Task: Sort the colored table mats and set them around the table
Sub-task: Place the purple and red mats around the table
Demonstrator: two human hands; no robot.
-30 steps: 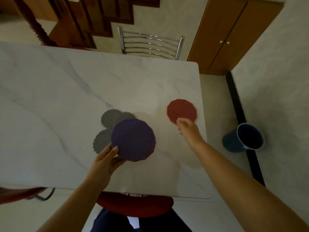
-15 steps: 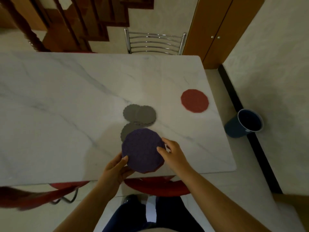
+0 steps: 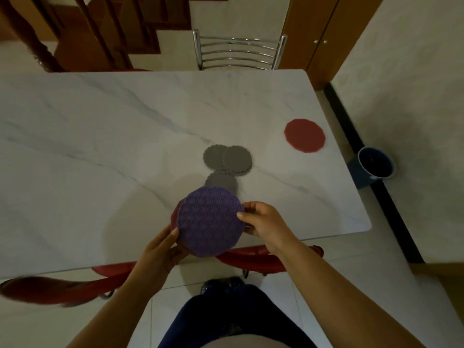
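A small stack of round mats, purple mat (image 3: 210, 223) on top and a red one (image 3: 175, 214) peeking out at its left edge, is held just above the near edge of the white marble table (image 3: 100, 151). My left hand (image 3: 160, 249) grips the stack from below left. My right hand (image 3: 261, 221) pinches the purple mat's right edge. One red mat (image 3: 304, 135) lies flat near the table's right edge. Three grey scalloped mats (image 3: 227, 160) lie overlapping in the middle, the nearest (image 3: 221, 180) partly hidden by the purple mat.
A chrome chair (image 3: 238, 50) stands at the far side. Red chair seats (image 3: 253, 257) sit under the near edge, another at the left (image 3: 50, 290). A dark blue bucket (image 3: 374, 164) stands on the floor to the right, by the wall. A wooden cabinet (image 3: 324, 31) is behind.
My right hand left the red mat lying by the right edge and came back to the stack, now pinching the purple mat. The stack moved toward the near edge.
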